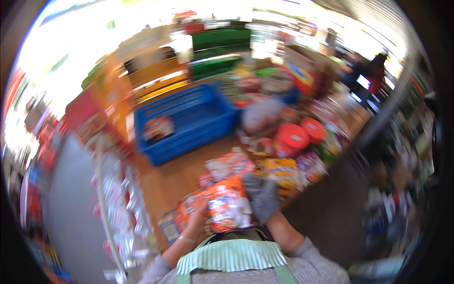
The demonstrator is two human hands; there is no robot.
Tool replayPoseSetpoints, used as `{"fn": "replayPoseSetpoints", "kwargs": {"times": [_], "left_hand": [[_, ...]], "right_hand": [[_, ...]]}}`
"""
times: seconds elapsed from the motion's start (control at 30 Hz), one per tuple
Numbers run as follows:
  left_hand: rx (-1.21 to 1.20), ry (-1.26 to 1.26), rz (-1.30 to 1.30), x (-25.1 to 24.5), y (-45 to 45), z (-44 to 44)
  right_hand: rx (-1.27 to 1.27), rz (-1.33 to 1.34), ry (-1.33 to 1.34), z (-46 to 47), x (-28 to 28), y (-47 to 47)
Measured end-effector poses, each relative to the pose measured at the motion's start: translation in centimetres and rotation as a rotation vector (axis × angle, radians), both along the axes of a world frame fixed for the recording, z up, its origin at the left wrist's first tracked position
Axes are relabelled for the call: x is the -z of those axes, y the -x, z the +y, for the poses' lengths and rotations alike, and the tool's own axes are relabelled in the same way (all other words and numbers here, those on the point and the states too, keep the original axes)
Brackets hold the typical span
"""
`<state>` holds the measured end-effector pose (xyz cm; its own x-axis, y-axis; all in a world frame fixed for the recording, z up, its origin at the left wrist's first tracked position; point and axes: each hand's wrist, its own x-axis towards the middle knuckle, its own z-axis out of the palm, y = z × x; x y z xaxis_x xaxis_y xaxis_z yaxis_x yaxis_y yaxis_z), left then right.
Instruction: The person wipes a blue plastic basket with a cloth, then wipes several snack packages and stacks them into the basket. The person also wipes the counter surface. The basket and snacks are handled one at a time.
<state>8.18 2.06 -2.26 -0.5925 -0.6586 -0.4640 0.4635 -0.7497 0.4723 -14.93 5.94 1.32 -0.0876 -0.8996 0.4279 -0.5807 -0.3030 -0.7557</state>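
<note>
Close to my body, an orange plastic packet [230, 203] with a shiny, glare-lit front is held between both hands. My left hand [197, 223], bare, grips its left side, where a second orange packet [186, 207] seems to lie against it. A grey knitted glove covers my right hand [261, 196], which presses on the packet's right side. Just beyond, a white and orange packet [230, 164] rests on the wooden table [177, 179]. Farther off stands a blue plastic crate [191, 143] with one orange packet [158, 128] inside. Motion blurs the details.
Yellow packets [282, 170], red-lidded tubs [292, 136] and several bags crowd the table's right side. Behind are yellow crates [159, 76], green crates [220, 46] and a cardboard box [308, 64]. A white-framed rack [103, 198] borders the left. People [369, 72] are at the far right.
</note>
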Motion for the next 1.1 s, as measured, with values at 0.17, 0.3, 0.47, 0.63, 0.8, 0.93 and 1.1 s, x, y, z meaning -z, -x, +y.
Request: {"fn": "replayPoseSetpoints", "kwargs": {"times": [0.17,0.3,0.47,0.63,0.8,0.93,1.1], "left_hand": [[-0.145,0.085,-0.015,3.2,-0.2,-1.5],[-0.019,0.152,-0.091,2.3,1.4,-1.2],[-0.027,0.177,-0.109,0.8,1.0,-0.8],[-0.032,0.218,-0.104,1.0,0.5,-1.0],[-0.015,0.243,-0.109,1.4,-0.1,-1.2],[0.001,0.281,-0.126,1.1,-0.2,-1.1],[0.012,0.285,-0.105,1.4,-0.4,-1.1]], "right_hand": [[-0.094,-0.027,-0.024,-0.1,-2.3,0.1],[-0.229,-0.651,-0.208,1.0,1.6,-0.6],[-0.227,-1.269,-0.410,2.6,5.1,-0.7],[-0.115,-1.444,-0.460,3.2,6.4,-0.1],[-0.090,-1.462,-0.451,3.5,7.1,0.2],[-0.090,-1.485,-0.401,3.5,7.4,0.2],[-0.112,-1.565,-0.380,3.7,6.7,0.5]]}}
